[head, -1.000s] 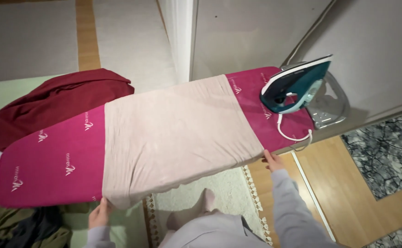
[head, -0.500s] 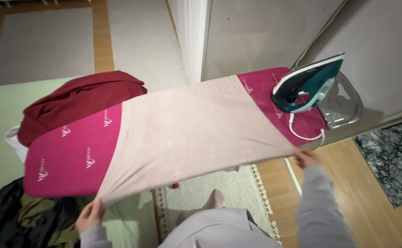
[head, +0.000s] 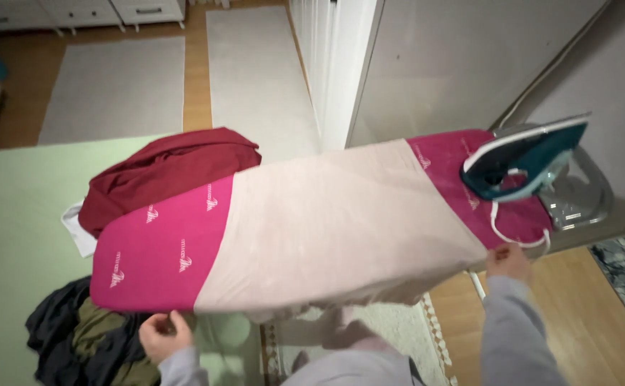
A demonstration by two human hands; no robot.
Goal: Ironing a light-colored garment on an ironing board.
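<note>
While the left hand (head: 164,334) sits curled just below the near edge of the long magenta fabric-covered ironing board (head: 159,254), its fingers look closed on the hanging corner of the pale pink rectangular cloth (head: 341,221), though the pinch itself is partly hidden under the board. That cloth lies flat across the middle of the board, its near edge draping over the side toward the person. Its long axis runs with the board, from lower left up to the right, so both hands meet it at its near corners, neither clearly closer. Behind the board's left end lies a dark red heap of clothing (head: 169,168). At the right end a teal and white steam iron (head: 523,154) stands on its heel. The right hand (head: 509,261) grips the cloth's right near corner, just beside the iron's white cord (head: 505,232).
</note>
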